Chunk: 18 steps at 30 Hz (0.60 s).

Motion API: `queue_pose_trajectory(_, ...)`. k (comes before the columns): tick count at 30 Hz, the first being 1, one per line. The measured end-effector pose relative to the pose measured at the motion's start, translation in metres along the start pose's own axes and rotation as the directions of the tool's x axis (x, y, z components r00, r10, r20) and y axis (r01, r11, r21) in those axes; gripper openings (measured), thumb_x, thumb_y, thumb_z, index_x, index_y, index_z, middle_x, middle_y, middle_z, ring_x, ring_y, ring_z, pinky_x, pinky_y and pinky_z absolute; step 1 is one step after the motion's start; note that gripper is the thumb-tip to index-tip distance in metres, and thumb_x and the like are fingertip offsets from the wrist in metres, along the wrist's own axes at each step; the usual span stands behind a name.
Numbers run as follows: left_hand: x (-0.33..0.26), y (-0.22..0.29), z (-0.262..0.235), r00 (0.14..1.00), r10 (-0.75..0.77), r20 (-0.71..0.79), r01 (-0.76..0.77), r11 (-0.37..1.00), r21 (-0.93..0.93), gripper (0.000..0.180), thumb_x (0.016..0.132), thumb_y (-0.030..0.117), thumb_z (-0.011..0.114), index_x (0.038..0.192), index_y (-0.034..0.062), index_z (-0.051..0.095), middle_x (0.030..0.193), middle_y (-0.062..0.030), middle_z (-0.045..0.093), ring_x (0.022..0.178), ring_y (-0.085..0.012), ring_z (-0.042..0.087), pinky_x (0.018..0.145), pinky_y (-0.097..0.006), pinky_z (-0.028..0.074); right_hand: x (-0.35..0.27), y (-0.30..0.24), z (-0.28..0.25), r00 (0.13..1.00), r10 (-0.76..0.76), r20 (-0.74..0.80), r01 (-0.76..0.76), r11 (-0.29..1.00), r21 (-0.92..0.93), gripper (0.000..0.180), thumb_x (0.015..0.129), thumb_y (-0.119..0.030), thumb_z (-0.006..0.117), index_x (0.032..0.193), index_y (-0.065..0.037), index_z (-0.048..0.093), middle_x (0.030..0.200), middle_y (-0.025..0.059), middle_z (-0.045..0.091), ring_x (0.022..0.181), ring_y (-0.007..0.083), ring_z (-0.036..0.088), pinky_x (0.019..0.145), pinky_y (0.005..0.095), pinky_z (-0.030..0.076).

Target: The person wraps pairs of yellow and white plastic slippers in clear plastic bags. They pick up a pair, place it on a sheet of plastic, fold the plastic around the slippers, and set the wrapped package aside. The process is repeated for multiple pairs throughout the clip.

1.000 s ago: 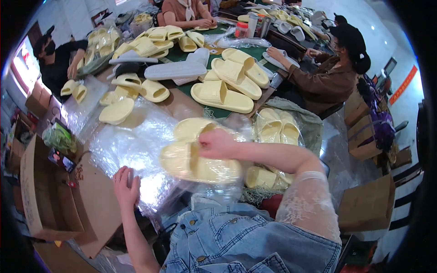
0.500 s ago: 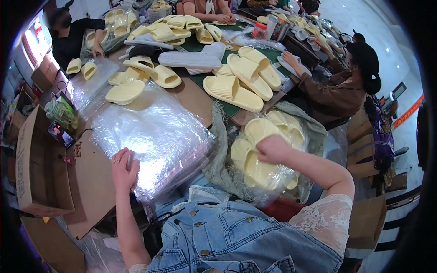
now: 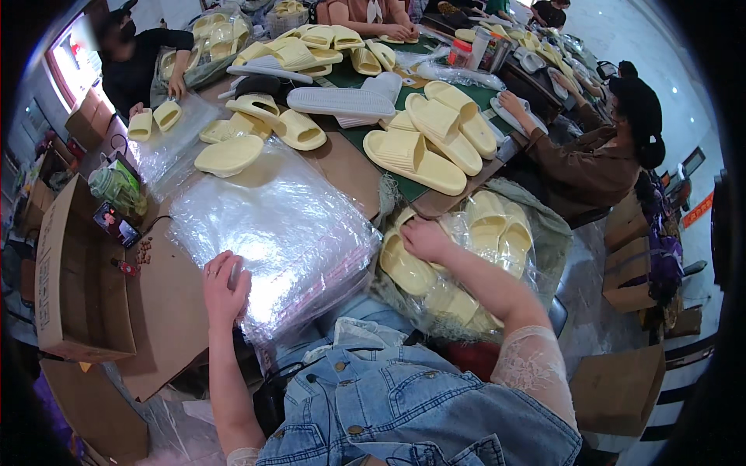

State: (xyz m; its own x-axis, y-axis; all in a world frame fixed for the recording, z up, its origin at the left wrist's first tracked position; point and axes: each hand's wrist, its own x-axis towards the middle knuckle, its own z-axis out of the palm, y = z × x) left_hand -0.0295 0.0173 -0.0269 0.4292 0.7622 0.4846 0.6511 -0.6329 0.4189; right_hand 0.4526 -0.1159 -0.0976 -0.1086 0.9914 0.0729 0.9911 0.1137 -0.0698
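My left hand [image 3: 224, 284] lies flat on a stack of clear plastic bags [image 3: 272, 225] spread over the brown table [image 3: 346, 167] in front of me. My right hand [image 3: 423, 239] reaches to the right into a big bag of bagged yellow slippers [image 3: 466, 264] beside the table. Its fingers rest on a bagged yellow slipper [image 3: 406, 268] at the top of that heap, gripping it.
Loose yellow slippers [image 3: 416, 151] cover the far table. A person in brown [image 3: 598, 163] sits at the right, another in black [image 3: 144, 58] at the far left. An open cardboard box [image 3: 74, 272] stands at my left. More boxes [image 3: 622, 388] sit on the floor right.
My right hand carried the bagged yellow slipper from the plastic bag stack over to the right and lowered it into the big bag. My left hand stayed on the stack.
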Motion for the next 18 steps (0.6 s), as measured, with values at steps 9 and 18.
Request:
queue_pose_trajectory(9,-0.002,-0.003,0.002,1.000,-0.002,-0.014,0.002,1.000,-0.011,0.031,0.081,0.018,0.074,0.110,0.0088,0.071,0.124,-0.0116,0.065,0.117,-0.0342,0.057,0.099,-0.046,0.047,0.006,-0.042,0.004,0.983,0.164,0.088,-0.160,0.986,-0.045,0.054,0.081,-0.038,0.068,0.115,0.002,0.057,0.120,0.0217,0.056,0.117,0.0374,0.050,0.104,0.0495,0.041)
queue_pose_trajectory(18,-0.001,-0.003,0.002,1.000,-0.013,-0.010,0.012,0.999,-0.048,0.031,0.080,0.017,0.074,0.110,0.0089,0.071,0.123,-0.0128,0.065,0.116,-0.0344,0.058,0.099,-0.046,0.047,0.021,-0.118,-0.005,0.892,0.256,0.372,-0.383,0.865,0.325,0.054,0.091,-0.037,0.061,0.114,0.011,0.057,0.116,0.0307,0.064,0.109,0.0435,0.064,0.093,0.0483,0.052)
